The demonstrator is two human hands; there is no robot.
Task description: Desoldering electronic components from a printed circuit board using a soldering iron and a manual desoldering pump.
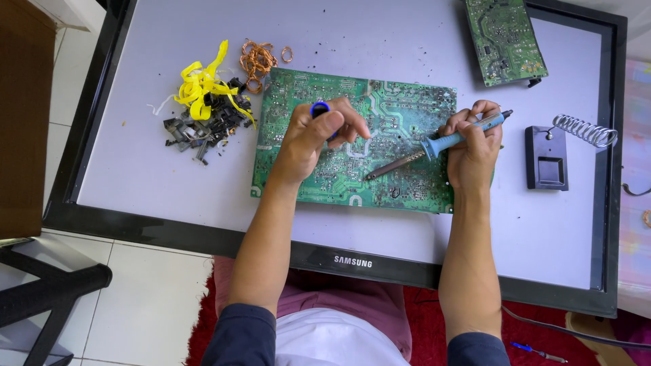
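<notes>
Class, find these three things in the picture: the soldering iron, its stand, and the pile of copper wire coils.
Soldering iron (444, 143), head view: on its blue handle, held in the right hand (472, 152).
Stand (546, 159), head view: on the black base.
Copper wire coils (257, 62), head view: on the middle of the pile.

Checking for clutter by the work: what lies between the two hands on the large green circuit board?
In the head view, the soldering iron's metal shaft reaches from the right hand toward the left hand over the circuit board; nothing else lies there.
</notes>
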